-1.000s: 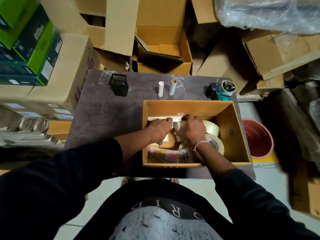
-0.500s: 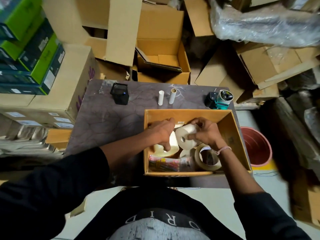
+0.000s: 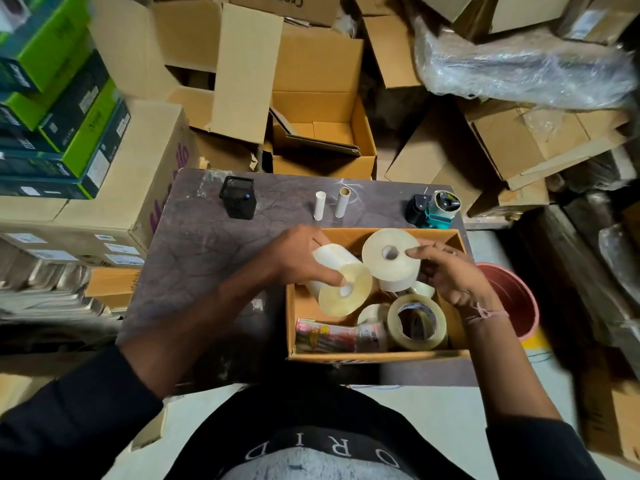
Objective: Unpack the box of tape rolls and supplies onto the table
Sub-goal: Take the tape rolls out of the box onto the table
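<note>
Table (image 3: 207, 258) – box (image 3: 377, 355) | left hand (image 3: 298, 258), right hand (image 3: 457, 278) – grip rolls

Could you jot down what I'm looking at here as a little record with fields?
Place: table among stacked cartons
Left hand: grips a pale tape roll
Right hand: holds a white tape roll
Box: open, holds a clear tape roll and a printed packet
On table: black holder, two small tubes, tape dispenser
</note>
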The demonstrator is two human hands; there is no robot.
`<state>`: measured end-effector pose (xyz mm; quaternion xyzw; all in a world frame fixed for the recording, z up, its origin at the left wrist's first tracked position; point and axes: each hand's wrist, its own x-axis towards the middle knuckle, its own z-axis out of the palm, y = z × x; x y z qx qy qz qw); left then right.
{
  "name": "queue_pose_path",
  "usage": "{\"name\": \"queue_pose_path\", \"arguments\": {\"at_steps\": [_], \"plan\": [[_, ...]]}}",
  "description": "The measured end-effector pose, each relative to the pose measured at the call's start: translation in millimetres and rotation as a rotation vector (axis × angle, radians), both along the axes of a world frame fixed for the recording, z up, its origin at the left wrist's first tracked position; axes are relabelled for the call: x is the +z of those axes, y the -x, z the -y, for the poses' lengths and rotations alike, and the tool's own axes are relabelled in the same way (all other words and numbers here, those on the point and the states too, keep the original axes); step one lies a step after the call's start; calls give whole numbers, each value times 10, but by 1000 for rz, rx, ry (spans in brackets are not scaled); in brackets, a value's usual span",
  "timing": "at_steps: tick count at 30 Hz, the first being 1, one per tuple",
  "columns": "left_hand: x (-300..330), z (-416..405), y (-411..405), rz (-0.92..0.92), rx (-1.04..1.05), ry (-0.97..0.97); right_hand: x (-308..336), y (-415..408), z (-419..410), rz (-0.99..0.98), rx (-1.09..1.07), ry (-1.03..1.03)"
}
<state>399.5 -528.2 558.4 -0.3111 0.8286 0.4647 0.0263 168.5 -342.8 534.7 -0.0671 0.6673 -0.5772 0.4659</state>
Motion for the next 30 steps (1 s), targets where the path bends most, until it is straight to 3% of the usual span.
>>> {"name": "queue_pose_path", "arguments": {"at_steps": [6,13,21,30], "plan": [[4,215,-173,-173,279,-324,33,-122,166,282,-145,77],[-207,434,-442,-332,616,-721,100,-318,396,419,-164,216],[-424,654,-834,-410,836,-847,177,-636,806,650,11,531],[-773,764,-1041,-554,900,-993,275,-995,1283,492,132,554]]}}
